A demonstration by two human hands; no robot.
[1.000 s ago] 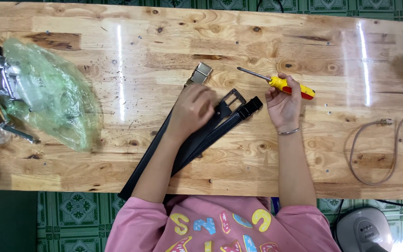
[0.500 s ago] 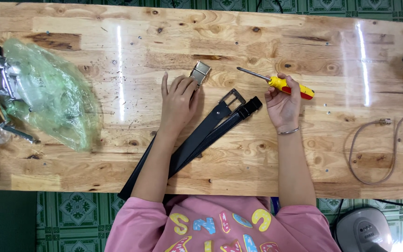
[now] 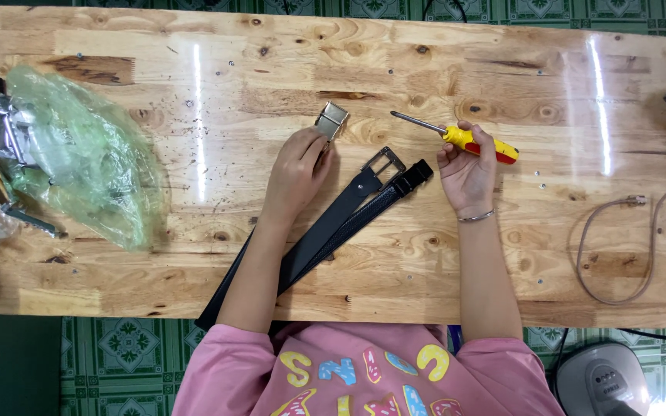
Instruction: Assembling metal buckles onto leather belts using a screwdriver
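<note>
Resting on the wooden table (image 3: 502, 69), the left hand (image 3: 296, 171) curls its fingertips against a small metal buckle (image 3: 331, 121) just beyond it, while the right hand (image 3: 468, 171) grips a yellow-handled screwdriver (image 3: 464, 139), shaft pointing left. Between them, black belts (image 3: 348, 219) run diagonally from near-left to far-right. At far left, a green plastic bag (image 3: 86, 154) holds metal parts.

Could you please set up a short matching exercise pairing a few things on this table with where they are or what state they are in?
Things:
1. screwdriver
2. metal buckle
3. green plastic bag
4. grey cable

Places or states:
A. curled near the table's right end
B. held in the right hand
C. crumpled at the table's left end
D. at the left hand fingertips

Pairs: 1-B, 2-D, 3-C, 4-A
</note>
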